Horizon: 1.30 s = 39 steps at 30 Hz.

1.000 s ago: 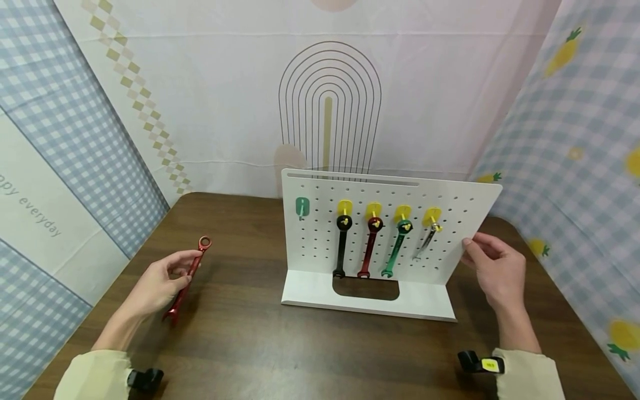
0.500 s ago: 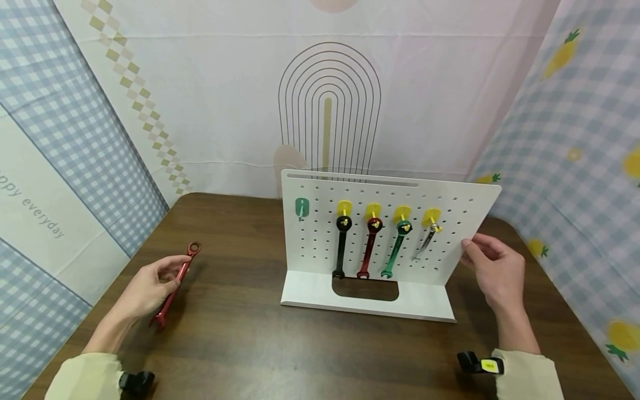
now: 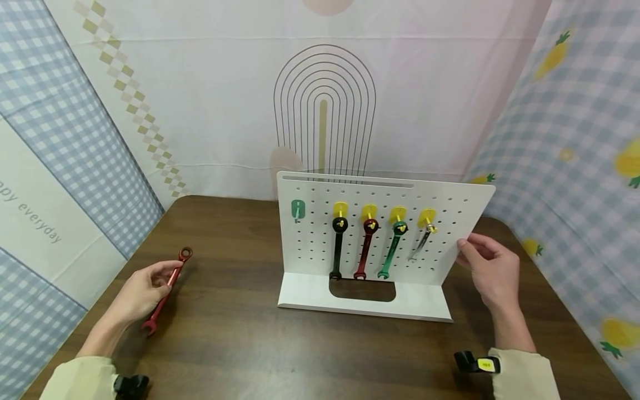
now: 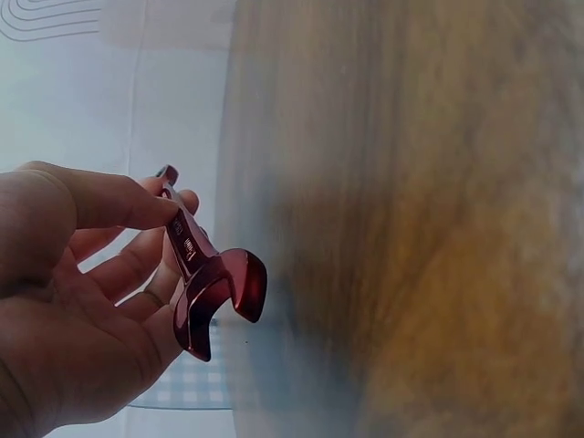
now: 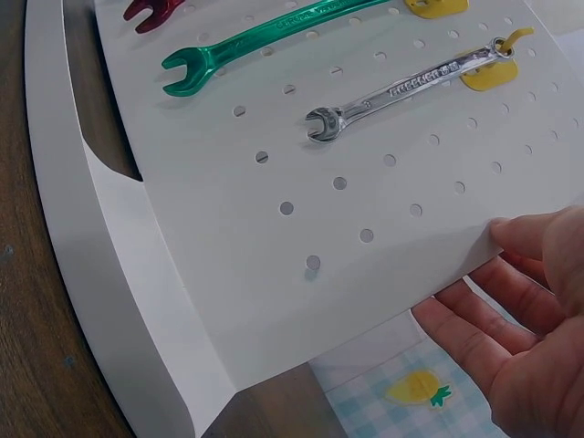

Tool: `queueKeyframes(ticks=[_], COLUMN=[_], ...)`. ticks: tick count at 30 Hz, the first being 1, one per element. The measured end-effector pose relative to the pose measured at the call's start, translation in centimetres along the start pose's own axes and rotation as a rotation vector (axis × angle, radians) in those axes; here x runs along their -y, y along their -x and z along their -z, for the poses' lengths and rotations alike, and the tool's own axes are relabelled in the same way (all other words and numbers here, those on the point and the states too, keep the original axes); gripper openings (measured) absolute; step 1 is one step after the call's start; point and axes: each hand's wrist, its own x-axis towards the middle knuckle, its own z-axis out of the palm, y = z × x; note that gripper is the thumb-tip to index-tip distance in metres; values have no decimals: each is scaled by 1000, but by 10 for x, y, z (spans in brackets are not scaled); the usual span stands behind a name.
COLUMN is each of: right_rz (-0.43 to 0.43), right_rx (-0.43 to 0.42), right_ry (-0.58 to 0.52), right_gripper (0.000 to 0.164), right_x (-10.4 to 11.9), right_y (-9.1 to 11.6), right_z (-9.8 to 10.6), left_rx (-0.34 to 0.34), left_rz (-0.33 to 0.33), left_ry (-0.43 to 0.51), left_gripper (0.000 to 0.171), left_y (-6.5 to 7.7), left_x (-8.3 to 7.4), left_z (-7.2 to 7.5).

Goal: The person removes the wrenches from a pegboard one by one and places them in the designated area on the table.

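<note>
On the left side of the table, my left hand (image 3: pixel 137 291) pinches a red combination wrench (image 3: pixel 162 300) by its middle, ring end pointing away and open end toward me. The left wrist view shows that open end (image 4: pixel 224 292) close up, thumb and fingers on the shank. My right hand (image 3: pixel 492 272) grips the right edge of a white pegboard stand (image 3: pixel 310 255), thumb on the front face and fingers behind it. A black wrench (image 3: pixel 338 250), a dark red wrench (image 3: pixel 365 250), a green wrench (image 3: pixel 391 253) and a small silver wrench (image 5: pixel 401 91) hang from yellow hooks on the board.
A green hook (image 3: pixel 298 209) at the board's upper left holds nothing. The stand's base has a cut-out slot at its front. Beneath everything is a brown wooden table (image 3: pixel 235 344). Patterned cloths (image 3: pixel 225 100) hang behind and at both sides.
My left hand has moved left and a little toward me with the red wrench. The right hand keeps its grip on the board's edge; the whole view has shifted slightly.
</note>
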Motion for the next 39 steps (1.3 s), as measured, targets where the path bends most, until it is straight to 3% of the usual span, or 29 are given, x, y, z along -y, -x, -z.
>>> queueKeyframes(ticks=[39], right_rz=[2], right_rx=[19], right_ry=[4], right_gripper=[41], right_x=[0], right_y=[0], right_z=[2], left_rx=[69], left_rz=[45], left_ry=[-70], left_gripper=[51], left_y=[0], left_x=[15], left_z=[7])
